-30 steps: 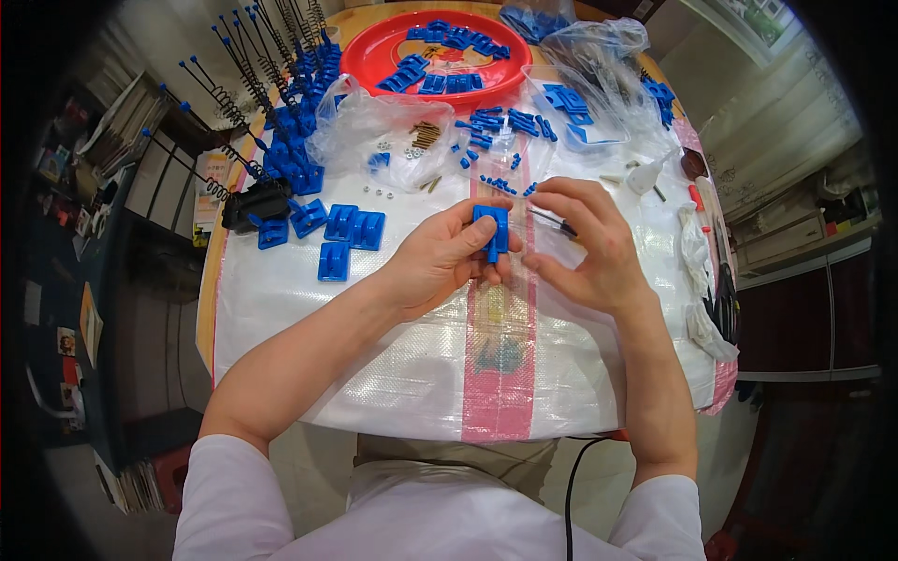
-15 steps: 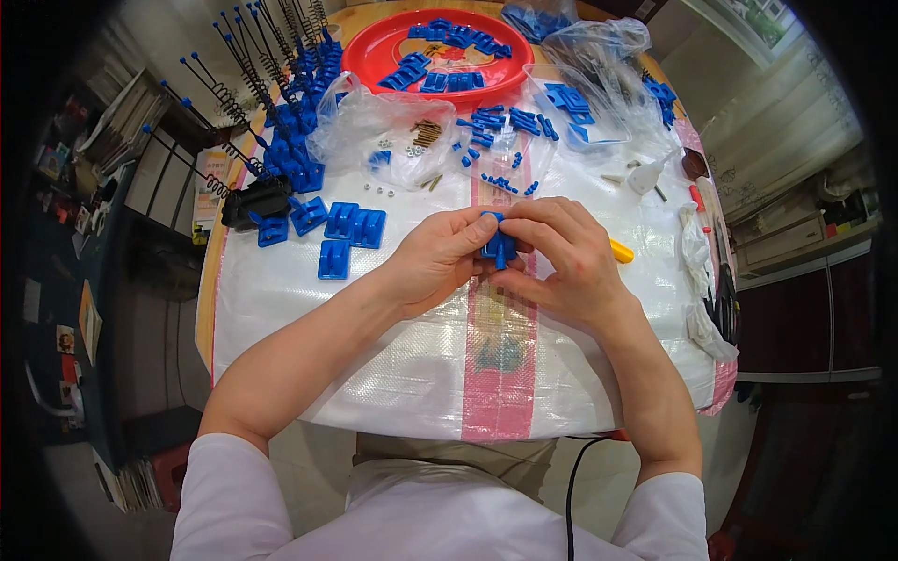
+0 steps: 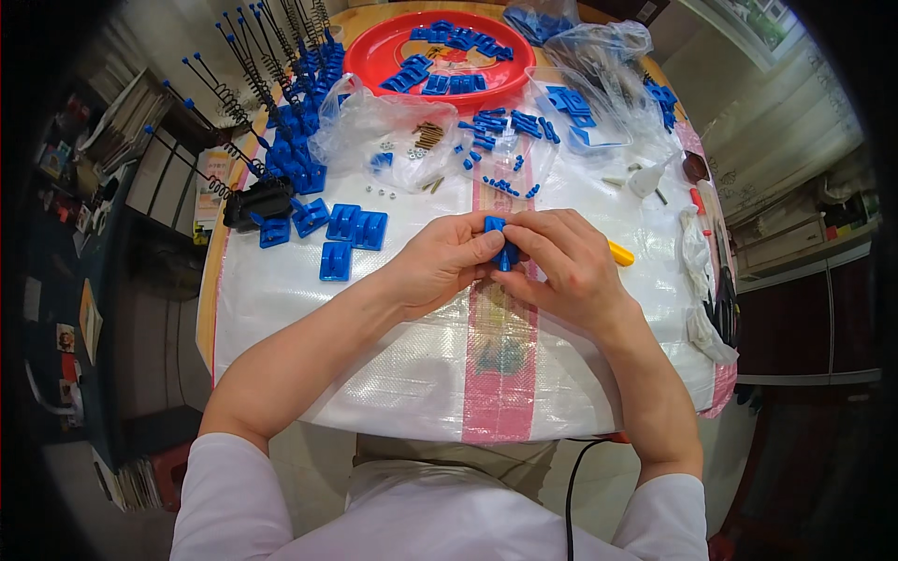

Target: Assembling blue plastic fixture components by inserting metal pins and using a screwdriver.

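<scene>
Above the pink stripe of the white woven sheet, both my hands meet around a small blue plastic part. My left hand pinches it from the left, thumb on top. From the right, the thumb and fingers of my right hand close on the same part. Fingers cover much of it, so its full shape is hidden. To the left of my left hand lie several loose blue brackets with raised ribs. A yellow handle shows just beyond my right hand.
A red basin with blue brackets stands at the back. Clear bags hold brass screws and small blue pieces. Blue assemblies with black springs crowd the left. Rightward are a white squeeze bottle and scissors.
The blue part has been turned in my fingers, and my left thumb sits a little lower on it. Both hands remain in nearly the same place.
</scene>
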### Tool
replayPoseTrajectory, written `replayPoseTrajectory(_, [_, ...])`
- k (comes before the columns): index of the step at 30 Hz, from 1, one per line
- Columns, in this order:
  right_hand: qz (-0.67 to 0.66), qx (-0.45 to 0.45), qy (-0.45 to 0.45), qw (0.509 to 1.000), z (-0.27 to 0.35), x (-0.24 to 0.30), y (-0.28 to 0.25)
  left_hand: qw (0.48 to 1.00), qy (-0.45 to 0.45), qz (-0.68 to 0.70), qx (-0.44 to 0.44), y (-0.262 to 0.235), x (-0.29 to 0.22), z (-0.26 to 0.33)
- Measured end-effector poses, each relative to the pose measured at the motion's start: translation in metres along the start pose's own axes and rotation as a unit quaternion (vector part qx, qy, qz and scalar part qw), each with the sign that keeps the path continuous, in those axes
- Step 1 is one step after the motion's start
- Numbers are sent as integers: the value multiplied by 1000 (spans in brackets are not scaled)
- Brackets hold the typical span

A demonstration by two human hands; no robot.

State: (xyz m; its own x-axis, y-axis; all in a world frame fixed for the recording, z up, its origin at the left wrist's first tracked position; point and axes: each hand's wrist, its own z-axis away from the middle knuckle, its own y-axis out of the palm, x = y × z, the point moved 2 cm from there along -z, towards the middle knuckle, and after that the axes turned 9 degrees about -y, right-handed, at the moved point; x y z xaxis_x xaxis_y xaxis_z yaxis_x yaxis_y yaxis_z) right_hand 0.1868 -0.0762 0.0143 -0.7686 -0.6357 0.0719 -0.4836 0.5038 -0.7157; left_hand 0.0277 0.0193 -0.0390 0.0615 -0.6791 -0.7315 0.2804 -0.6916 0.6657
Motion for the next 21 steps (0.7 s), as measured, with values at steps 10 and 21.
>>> replayPoseTrajectory(10, [1,14,-4,1000,-2,1,-1,1000,-9,-1,4,-4,1,0])
replayPoseTrajectory(21, [-29,-10,15,999,3,-4,-1,999,-12,-29,14,-2,2,0])
